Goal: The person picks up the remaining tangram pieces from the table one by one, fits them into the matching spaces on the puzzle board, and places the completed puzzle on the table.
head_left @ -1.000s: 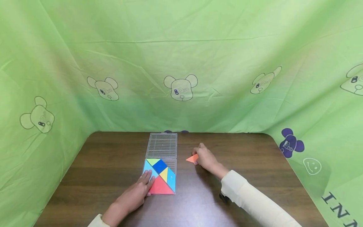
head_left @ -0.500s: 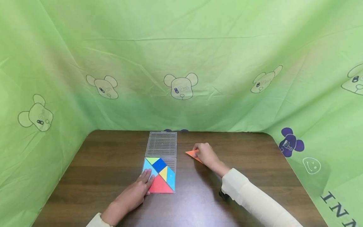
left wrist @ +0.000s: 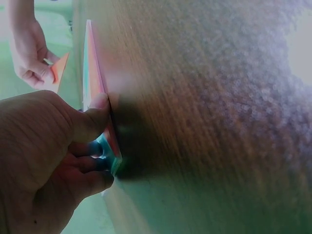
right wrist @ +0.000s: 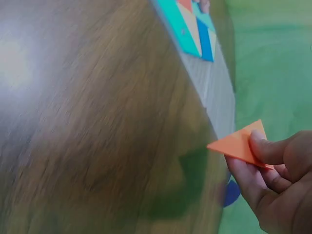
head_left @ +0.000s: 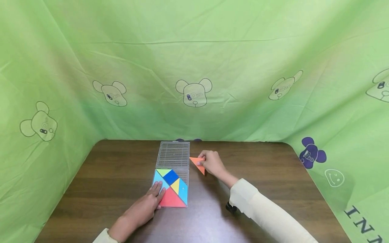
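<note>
A clear plastic tangram case [head_left: 187, 192] lies unfolded on the table, its near half filled with coloured pieces. Among them I see a red triangle [head_left: 171, 199], a blue square [head_left: 171, 178], a yellow triangle [head_left: 176, 186] and a light-blue parallelogram [head_left: 183, 191]. My left hand [head_left: 146, 204] grips the near left corner of the case, thumb [left wrist: 97, 114] at the near edge and fingers over the left side. Right of the case, my right hand [head_left: 212, 163] pinches an orange triangle tangram piece [right wrist: 236, 146] between thumb and fingers, above the table. A gridded gap [head_left: 183, 174] shows at the tray's upper right.
The case's gridded lid [head_left: 174, 155] lies flat beyond the tray. The brown wooden table [head_left: 106, 175] reaches back to a green cloth [head_left: 194, 60] hung on the far side and both flanks.
My right hand has moved left toward the case, turning the orange triangle so that its long edge faces lower left. My left hand stays in place on the case.
</note>
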Demonstrator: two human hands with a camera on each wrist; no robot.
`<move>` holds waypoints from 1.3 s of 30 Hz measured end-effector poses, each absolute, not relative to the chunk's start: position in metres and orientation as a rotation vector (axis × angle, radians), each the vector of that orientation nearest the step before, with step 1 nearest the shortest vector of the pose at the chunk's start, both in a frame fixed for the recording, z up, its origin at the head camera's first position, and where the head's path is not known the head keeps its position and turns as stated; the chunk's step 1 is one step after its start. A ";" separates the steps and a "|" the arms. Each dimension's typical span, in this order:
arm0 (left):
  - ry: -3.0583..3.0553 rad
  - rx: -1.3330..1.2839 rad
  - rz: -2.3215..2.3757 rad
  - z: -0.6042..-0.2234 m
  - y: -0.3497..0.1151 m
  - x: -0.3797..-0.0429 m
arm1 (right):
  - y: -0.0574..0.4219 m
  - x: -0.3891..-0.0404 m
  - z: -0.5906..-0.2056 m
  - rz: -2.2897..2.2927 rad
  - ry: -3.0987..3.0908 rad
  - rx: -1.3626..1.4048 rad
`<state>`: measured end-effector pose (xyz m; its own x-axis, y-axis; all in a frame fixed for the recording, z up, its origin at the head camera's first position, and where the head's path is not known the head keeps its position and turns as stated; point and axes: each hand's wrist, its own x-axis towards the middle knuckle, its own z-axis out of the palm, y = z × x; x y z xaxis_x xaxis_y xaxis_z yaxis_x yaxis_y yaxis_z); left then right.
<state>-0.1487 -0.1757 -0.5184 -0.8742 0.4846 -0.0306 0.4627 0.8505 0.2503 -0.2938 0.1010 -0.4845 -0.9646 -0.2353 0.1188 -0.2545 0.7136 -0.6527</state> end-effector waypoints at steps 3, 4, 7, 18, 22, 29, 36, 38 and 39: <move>2.933 0.743 0.360 -0.519 -0.175 -0.149 | 0.094 -0.293 -0.480 1.146 -2.921 0.388; 2.933 0.739 0.361 -0.519 -0.175 -0.148 | 0.092 -0.292 -0.480 1.163 -2.931 0.380; 2.934 0.743 0.361 -0.518 -0.175 -0.148 | 0.087 -0.292 -0.479 1.221 -2.942 0.375; 2.912 0.729 0.375 -0.519 -0.174 -0.149 | 0.072 -0.289 -0.483 1.416 -2.910 0.389; 2.910 0.728 0.396 -0.519 -0.175 -0.149 | 0.068 -0.289 -0.484 1.523 -2.910 0.396; 2.915 0.713 0.409 -0.519 -0.175 -0.148 | 0.060 -0.287 -0.486 1.608 -2.896 0.387; 2.903 0.715 0.388 -0.520 -0.175 -0.148 | 0.051 -0.284 -0.486 1.624 -2.874 0.418; 2.889 0.700 0.387 -0.519 -0.175 -0.148 | 0.049 -0.283 -0.487 1.608 -2.869 0.440; 2.882 0.691 0.383 -0.519 -0.175 -0.149 | 0.048 -0.282 -0.487 1.599 -2.869 0.451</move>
